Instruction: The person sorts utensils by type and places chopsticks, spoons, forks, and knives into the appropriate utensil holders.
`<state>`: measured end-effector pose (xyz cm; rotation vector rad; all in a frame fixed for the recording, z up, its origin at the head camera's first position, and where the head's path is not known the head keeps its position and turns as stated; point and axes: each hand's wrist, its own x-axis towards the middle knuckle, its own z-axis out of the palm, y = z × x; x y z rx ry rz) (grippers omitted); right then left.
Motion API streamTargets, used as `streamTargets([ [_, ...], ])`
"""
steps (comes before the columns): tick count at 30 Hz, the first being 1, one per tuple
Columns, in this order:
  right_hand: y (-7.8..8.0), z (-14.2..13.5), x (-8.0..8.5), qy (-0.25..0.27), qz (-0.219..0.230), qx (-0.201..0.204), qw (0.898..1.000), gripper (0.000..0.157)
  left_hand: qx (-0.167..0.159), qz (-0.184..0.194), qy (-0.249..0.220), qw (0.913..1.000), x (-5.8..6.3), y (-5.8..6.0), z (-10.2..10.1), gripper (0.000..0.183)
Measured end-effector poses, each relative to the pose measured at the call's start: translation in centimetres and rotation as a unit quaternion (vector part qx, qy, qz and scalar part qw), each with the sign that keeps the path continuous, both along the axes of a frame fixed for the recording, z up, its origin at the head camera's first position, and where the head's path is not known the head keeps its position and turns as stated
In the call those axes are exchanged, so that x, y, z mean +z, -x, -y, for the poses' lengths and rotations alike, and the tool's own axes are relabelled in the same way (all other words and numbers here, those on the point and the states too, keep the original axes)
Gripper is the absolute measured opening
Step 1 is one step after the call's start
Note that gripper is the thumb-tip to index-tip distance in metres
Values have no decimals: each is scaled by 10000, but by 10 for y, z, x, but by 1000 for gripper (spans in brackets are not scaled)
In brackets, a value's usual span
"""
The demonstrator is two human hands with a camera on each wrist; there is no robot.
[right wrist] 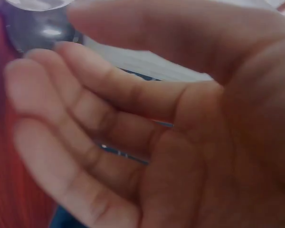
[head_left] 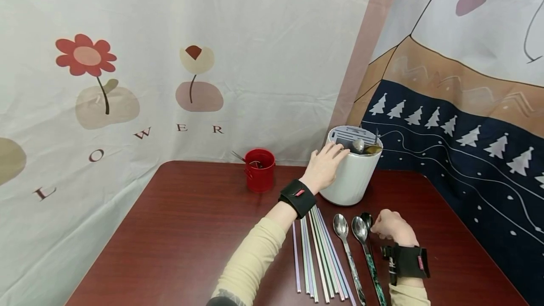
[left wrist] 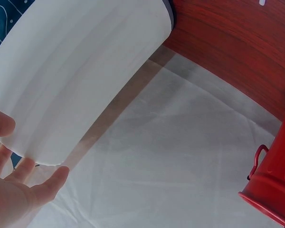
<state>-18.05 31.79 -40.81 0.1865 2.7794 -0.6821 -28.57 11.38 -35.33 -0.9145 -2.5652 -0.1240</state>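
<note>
My left hand (head_left: 326, 166) grips the rim of a white utensil holder (head_left: 349, 178) at the back right. The thumb lies against the outer wall in the left wrist view, with the fingers over the edge. Inside the holder stand several utensils, one with a gold bowl (head_left: 372, 149). My right hand (head_left: 393, 225) pinches the edge of a dark spoon (head_left: 366, 220) near its bowl, fingers curled. That spoon (right wrist: 40, 28) shows at the thumb and fingertips in the right wrist view. Two silver spoons with patterned handles, one nearer the hand (head_left: 359, 228) and one further left (head_left: 341, 225), lie alongside.
Several slim pastel sticks (head_left: 319, 254), much like chopsticks, lie on the brown table (head_left: 191, 230) left of the spoons. A red metal bucket (head_left: 260, 176) with small utensils in it stands near the back edge. Printed cloths (head_left: 272, 60) hang behind and to the right.
</note>
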Motion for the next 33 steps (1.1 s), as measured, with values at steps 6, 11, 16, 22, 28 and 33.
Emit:
streamTargets([
  [6, 2, 3, -17, 229, 345, -55, 9991, 12, 6, 17, -16, 10000, 0, 0, 0, 54],
  [11, 5, 6, -24, 370, 441, -138, 9982, 9, -4, 25, -40, 10000, -1, 0, 0, 55],
  [16, 7, 8, -25, 383, 423, -175, 9982, 7, 13, -32, -24, 10000, -1, 1, 0, 54],
  [22, 7, 5, -26, 525, 409, -211, 9976, 7, 13, -33, -5, 10000, -1, 1, 0, 54],
  [28, 9, -3, -29, 570, 525, -278, 9966, 9, 4, -6, -22, 10000, -2, 2, -1, 54],
  [33, 5, -11, -27, 349, 484, -422, 9973, 8, 17, 60, -16, 10000, -2, 1, -1, 54],
])
